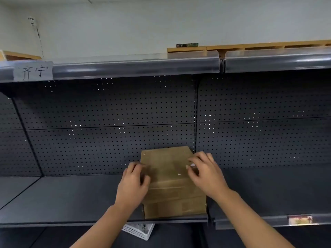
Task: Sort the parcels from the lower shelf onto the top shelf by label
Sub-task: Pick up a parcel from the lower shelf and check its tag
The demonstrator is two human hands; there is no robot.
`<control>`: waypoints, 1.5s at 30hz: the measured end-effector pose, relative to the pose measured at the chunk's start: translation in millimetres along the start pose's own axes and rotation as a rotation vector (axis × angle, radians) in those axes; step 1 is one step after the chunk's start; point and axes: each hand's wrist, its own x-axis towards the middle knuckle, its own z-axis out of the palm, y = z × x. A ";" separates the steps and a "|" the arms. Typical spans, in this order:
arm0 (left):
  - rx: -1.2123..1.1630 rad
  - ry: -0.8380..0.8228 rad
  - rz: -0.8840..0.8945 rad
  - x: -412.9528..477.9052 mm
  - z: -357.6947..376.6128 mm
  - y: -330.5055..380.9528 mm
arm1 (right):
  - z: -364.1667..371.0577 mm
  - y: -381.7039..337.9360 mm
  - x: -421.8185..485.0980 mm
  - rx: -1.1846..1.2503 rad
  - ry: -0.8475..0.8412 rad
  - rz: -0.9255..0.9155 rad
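A brown cardboard parcel (172, 183) sealed with tape lies on the dark lower shelf (71, 197), its near end at the shelf's front edge. My left hand (133, 185) presses against its left side with curled fingers. On the parcel's right upper edge rests my right hand (206, 172), fingers bent over the top face. Both hands hold the parcel between them. The top shelf (136, 67) runs above, its front rail carrying a handwritten paper label (33, 71) at the left.
A dark perforated back panel (111, 122) stands behind the lower shelf, split by an upright post (195, 113). A small coloured tag (300, 220) sits on the right shelf's rail. Below the shelf, a white mesh basket (138, 230) shows. Wooden cabinets (250, 46) line the far wall.
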 end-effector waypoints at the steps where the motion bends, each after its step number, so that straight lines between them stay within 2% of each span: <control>1: -0.068 -0.023 -0.062 3.5 3.4 -0.8 | 4.0 2.4 2.6 0.003 -0.038 0.027; 5: -0.444 -0.194 -0.470 10.4 3.1 10.3 | 11.3 8.6 2.7 0.094 -0.237 0.244; 8: -0.650 -0.292 -0.696 10.0 7.9 11.8 | 16.1 14.4 -5.1 0.360 -0.286 0.462; 11: -0.729 -0.319 -0.798 9.5 11.8 10.1 | 21.1 16.3 -10.1 0.602 -0.281 0.606; 15: -0.841 -0.306 -0.842 9.8 12.3 11.2 | 12.5 11.4 -6.9 0.658 -0.366 0.602; 22: -0.917 -0.292 -0.862 8.6 9.4 11.5 | 5.6 13.2 -10.0 0.823 -0.335 0.627; 26: -0.953 -0.338 -0.746 0.1 -3.9 16.4 | -2.6 6.6 -16.6 0.908 -0.241 0.628; 31: -1.073 -0.252 -0.590 -11.6 -25.8 25.4 | -18.2 3.7 -30.6 0.964 -0.102 0.562; 35: -1.156 -0.182 -0.462 -26.8 -42.9 36.4 | -37.8 -5.1 -41.0 1.185 0.005 0.565; 37: -1.150 -0.157 -0.395 -33.1 -49.8 41.7 | -49.5 -11.1 -43.9 1.257 0.047 0.532; 41: -1.032 -0.151 -0.291 -32.9 -64.0 57.2 | -67.9 -22.2 -46.8 1.247 0.135 0.466; 45: -0.808 -0.061 -0.322 -33.2 -60.9 68.1 | -74.2 -33.3 -48.8 1.226 0.224 0.449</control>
